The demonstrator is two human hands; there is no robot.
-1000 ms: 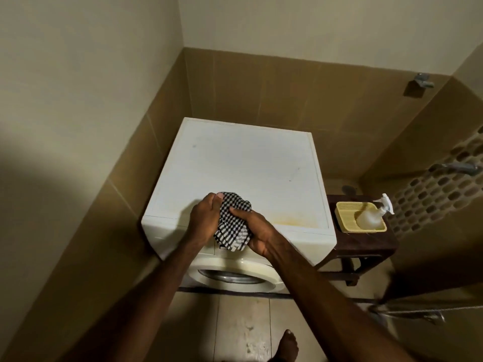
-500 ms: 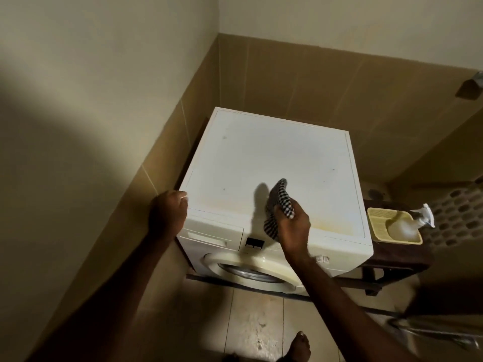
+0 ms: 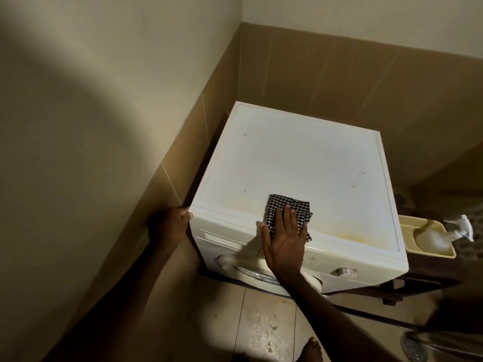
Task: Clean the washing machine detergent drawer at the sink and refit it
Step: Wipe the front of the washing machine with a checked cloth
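A white front-loading washing machine [image 3: 292,163] stands in the corner. Its detergent drawer [image 3: 222,237] sits closed in the top left of the front panel. A black-and-white checked cloth [image 3: 285,205] lies flat on the front edge of the machine's top. My right hand [image 3: 283,236] presses flat on the cloth with straight fingers. My left hand [image 3: 171,226] grips the machine's front left corner, fingers curled round the edge.
A dark wooden stool [image 3: 428,278] stands right of the machine, bearing a yellow tray [image 3: 407,223] with a spray bottle [image 3: 444,233] lying in it. Tiled walls close in on the left and behind. My bare foot [image 3: 312,348] is on the tiled floor.
My right hand has laid the bunched cloth down flat on the machine's top and now presses it with an open palm. My left hand stays on the front left corner.
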